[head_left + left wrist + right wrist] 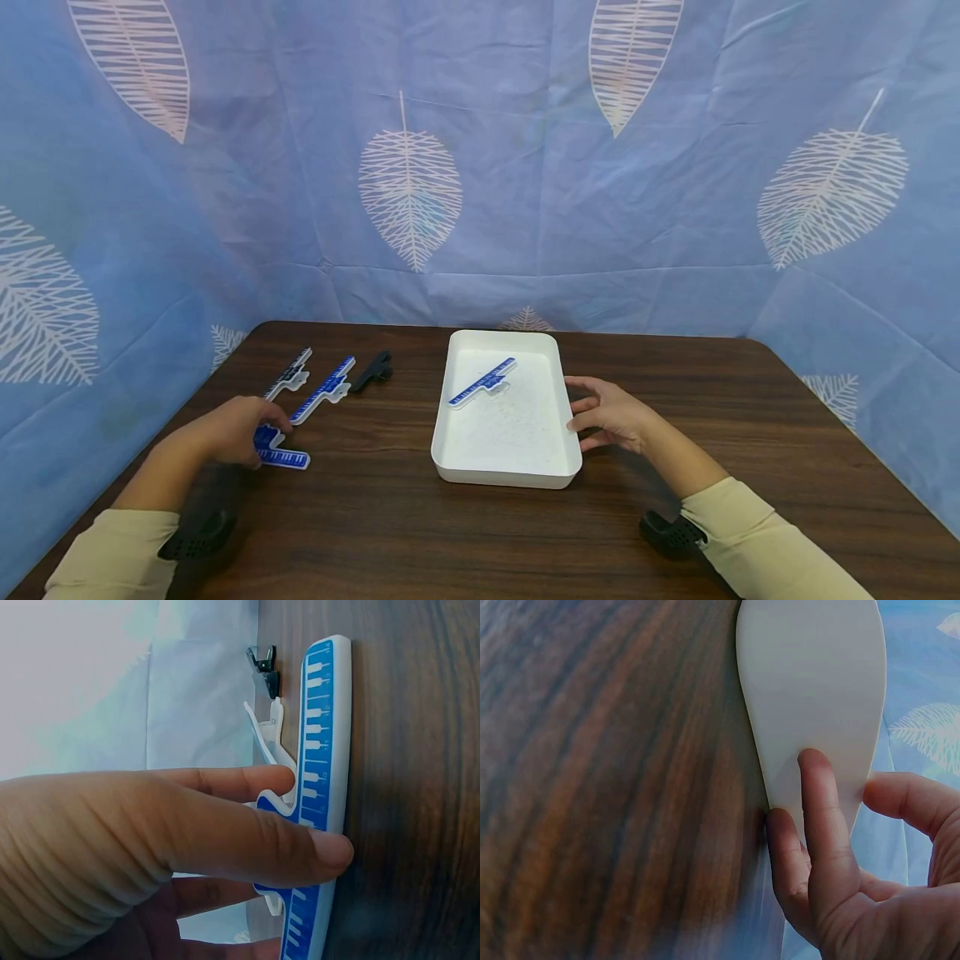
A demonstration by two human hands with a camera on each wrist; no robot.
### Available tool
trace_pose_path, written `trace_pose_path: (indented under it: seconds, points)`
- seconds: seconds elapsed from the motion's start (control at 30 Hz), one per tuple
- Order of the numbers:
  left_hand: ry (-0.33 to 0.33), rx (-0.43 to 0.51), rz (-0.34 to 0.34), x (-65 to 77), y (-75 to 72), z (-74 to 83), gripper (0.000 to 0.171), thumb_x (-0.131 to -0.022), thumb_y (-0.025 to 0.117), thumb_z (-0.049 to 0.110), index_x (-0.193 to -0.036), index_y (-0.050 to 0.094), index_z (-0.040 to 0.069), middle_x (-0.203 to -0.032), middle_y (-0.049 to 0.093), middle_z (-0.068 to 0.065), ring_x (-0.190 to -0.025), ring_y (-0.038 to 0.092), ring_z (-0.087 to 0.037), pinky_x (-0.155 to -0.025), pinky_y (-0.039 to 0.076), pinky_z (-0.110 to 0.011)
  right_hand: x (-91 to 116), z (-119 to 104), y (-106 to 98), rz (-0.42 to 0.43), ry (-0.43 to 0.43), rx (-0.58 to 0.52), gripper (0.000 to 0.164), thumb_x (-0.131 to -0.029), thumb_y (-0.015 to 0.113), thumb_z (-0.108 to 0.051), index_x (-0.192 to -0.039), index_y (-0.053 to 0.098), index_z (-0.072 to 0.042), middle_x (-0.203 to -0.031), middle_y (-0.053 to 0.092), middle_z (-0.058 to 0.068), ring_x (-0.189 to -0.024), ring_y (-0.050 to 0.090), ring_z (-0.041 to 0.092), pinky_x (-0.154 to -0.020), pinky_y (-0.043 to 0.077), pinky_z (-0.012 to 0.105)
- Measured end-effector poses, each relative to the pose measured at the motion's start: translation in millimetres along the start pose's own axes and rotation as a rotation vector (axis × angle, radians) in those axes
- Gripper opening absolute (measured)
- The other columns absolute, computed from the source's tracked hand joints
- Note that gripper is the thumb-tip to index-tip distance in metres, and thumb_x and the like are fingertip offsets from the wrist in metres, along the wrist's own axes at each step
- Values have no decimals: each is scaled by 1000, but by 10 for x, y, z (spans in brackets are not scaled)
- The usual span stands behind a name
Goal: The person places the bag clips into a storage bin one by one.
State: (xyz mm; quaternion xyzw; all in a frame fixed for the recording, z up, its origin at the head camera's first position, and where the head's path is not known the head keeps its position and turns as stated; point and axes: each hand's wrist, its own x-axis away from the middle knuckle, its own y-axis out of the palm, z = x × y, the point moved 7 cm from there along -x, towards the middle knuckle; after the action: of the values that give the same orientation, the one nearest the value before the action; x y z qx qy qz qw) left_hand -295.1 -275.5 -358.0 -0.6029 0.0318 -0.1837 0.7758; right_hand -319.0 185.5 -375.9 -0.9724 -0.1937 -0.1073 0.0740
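My left hand (pixel 232 429) holds a blue-and-white music clip (pixel 283 457) printed with piano keys. In the left wrist view its thumb lies across the blue face of the clip (pixel 319 750), with fingers on the far side. My right hand (pixel 611 414) is at the right side of a white tray (pixel 506 477). The right wrist view shows its fingertips against the tray's outer wall (pixel 810 682), one digit at the rim. Inside the tray lies another blue piano-key clip (pixel 483 383), set at a slant.
Beyond my left hand lie a blue piano-key clip (pixel 324 392), a black-and-white clip (pixel 288 375) and a black clip (pixel 372 372). They rest on a dark wooden table (pixel 360 533). A blue leaf-patterned cloth (pixel 495 208) hangs behind and at the sides.
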Motion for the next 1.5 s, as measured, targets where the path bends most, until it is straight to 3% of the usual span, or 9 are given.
trace_pose_path:
  seconds: [0.4, 0.67, 1.13, 1.5]
  points:
    - [-6, -45, 20, 0, 44, 114, 33, -59, 80, 12, -88, 66, 17, -89, 59, -2, -77, 51, -19, -75, 45, -48, -5, 0, 4, -12, -5, -2, 82, -73, 62, 8, -140, 16, -7, -120, 43, 32, -90, 58, 37, -64, 50, 47]
    - [-51, -92, -29, -30, 89, 179, 26, -61, 79, 16, -82, 65, 20, -84, 57, 0, -75, 51, -18, -72, 45, -45, -6, -2, 7, -14, -4, 0, 82, -73, 61, 8, -140, 16, -7, -120, 43, 32, -90, 58, 36, -64, 50, 47]
    - [12, -95, -48, -87, 119, 331, 23, -62, 78, 16, -78, 64, 25, -82, 57, 5, -73, 49, -15, -71, 46, -41, -12, -6, 5, -14, 3, -1, 82, -73, 62, 8, -140, 17, -7, -119, 44, 31, -89, 58, 36, -64, 50, 47]
    - [57, -109, -40, -90, 9, 535, 22, -63, 78, 17, -79, 65, 24, -83, 58, 7, -74, 50, -14, -72, 46, -41, -7, -9, 6, -12, 0, -4, 82, -72, 62, 8, -140, 17, -7, -119, 43, 31, -90, 58, 36, -64, 50, 47]
